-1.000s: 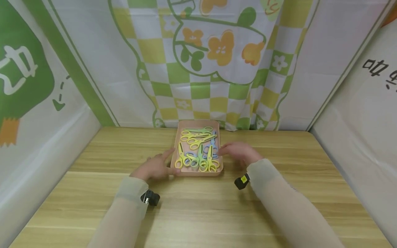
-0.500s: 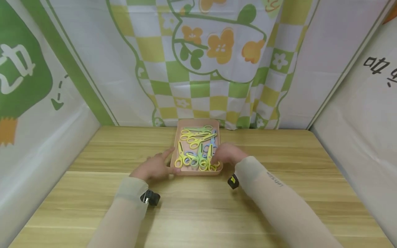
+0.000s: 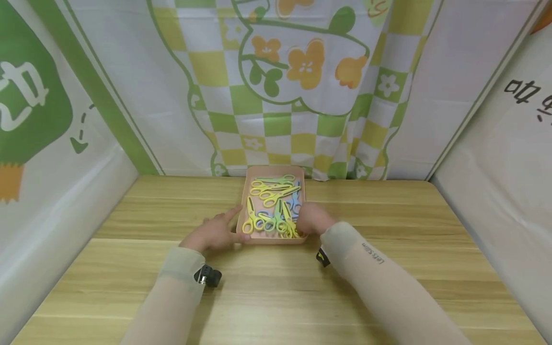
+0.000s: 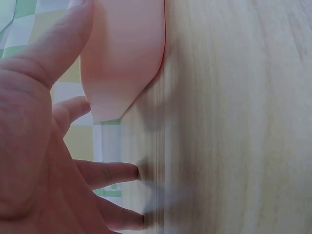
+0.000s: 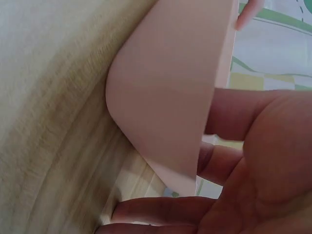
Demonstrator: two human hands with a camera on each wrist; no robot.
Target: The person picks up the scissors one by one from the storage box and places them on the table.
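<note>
A pink tray (image 3: 271, 241) on the wooden table holds several children's scissors with yellow, green and blue handles. My left hand (image 3: 211, 233) is spread at the tray's left side, its thumb at the near-left corner and its index finger by the left wall. In the left wrist view its other fingers point straight at the table. My right hand (image 3: 316, 218) reaches over the tray's right rim, beside yellow scissors (image 3: 288, 219) and blue scissors (image 3: 294, 200). In the right wrist view its thumb and index finger go inside the pink wall (image 5: 161, 87); their tips are hidden.
A patterned curtain (image 3: 276, 124) hangs right behind the tray at the table's back edge. White printed sheets (image 3: 496, 158) stand along both sides. The wooden table top (image 3: 388, 211) extends around the tray. Small black cameras (image 3: 208, 276) sit at both wrists.
My right hand has moved left and in over the tray's right rim. The yellow scissors beside it have tilted left, and the blue scissors have shifted. My left hand has stayed in place.
</note>
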